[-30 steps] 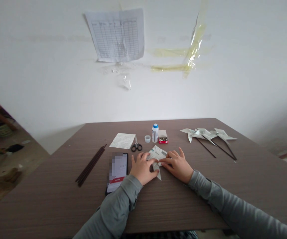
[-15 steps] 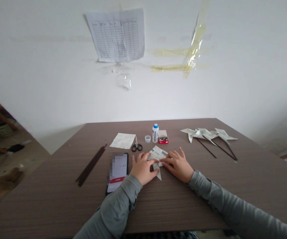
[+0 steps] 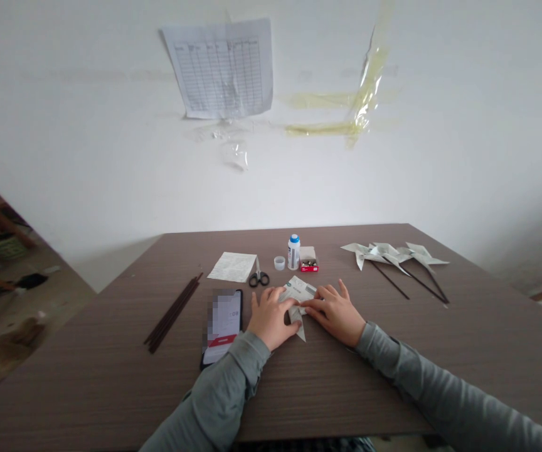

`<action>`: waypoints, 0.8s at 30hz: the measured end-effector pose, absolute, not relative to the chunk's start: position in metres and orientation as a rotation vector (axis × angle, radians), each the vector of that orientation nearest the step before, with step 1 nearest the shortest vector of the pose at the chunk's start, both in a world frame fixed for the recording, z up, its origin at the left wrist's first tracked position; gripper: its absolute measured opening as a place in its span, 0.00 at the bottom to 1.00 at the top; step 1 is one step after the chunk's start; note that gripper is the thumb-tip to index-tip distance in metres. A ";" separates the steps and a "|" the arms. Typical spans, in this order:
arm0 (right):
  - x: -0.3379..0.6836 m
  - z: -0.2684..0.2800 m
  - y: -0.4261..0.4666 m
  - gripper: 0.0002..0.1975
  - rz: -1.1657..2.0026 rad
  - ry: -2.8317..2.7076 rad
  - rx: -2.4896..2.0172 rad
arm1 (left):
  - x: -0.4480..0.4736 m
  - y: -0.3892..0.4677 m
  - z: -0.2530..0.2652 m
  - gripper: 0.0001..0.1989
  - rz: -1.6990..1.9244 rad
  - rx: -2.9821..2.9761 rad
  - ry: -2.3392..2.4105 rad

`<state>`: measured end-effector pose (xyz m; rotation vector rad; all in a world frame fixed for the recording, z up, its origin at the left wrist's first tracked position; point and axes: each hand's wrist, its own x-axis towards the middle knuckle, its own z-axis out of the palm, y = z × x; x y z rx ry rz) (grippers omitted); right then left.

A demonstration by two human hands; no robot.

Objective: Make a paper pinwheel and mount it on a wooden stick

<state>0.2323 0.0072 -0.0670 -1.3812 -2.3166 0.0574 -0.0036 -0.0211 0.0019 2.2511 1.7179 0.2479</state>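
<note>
Both hands, left (image 3: 271,317) and right (image 3: 335,312), lie flat with fingers spread, pressing the folded paper (image 3: 298,295) onto the surface (image 3: 111,376) between them, so honestly one uneven push could skew the crease or tear it.

Soft even daylight, faint shadows, wide-angle edge warp, blurry left corner.

It looked like a plain room used for paper craft. A brown wood-grain surface (image 3: 111,376) stood against a bare white wall (image 3: 440,157), where a printed table sheet (image 3: 221,66) and yellowed tape strips (image 3: 346,113) hung. Scissors (image 3: 258,277), a glue bottle (image 3: 293,252), dark sticks (image 3: 172,312) and finished paper pinwheels (image 3: 393,254) lay about.
</note>
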 end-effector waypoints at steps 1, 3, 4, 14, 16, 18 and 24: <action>0.233 -0.067 0.007 0.16 0.058 -2.316 -1.377 | -0.004 -0.021 0.002 0.27 0.247 2.252 1.718; 0.233 -0.068 0.007 0.17 0.052 -2.319 -1.365 | -0.003 -0.022 0.003 0.26 0.252 2.257 1.717; 0.233 -0.069 0.007 0.17 0.045 -2.319 -1.360 | -0.003 -0.023 0.003 0.25 0.256 2.260 1.717; 0.234 -0.072 0.008 0.18 0.030 -2.302 -1.357 | -0.005 -0.022 0.001 0.23 0.215 2.259 1.728; 0.234 -0.070 0.007 0.19 0.039 -2.304 -1.364 | -0.004 -0.022 0.001 0.23 0.229 2.255 1.736; 0.233 -0.069 0.007 0.19 0.050 -2.306 -1.372 | -0.004 -0.022 0.001 0.23 0.246 2.257 1.743; 0.231 -0.066 0.008 0.16 0.059 -2.319 -1.384 | -0.004 -0.021 0.001 0.29 0.263 2.244 1.757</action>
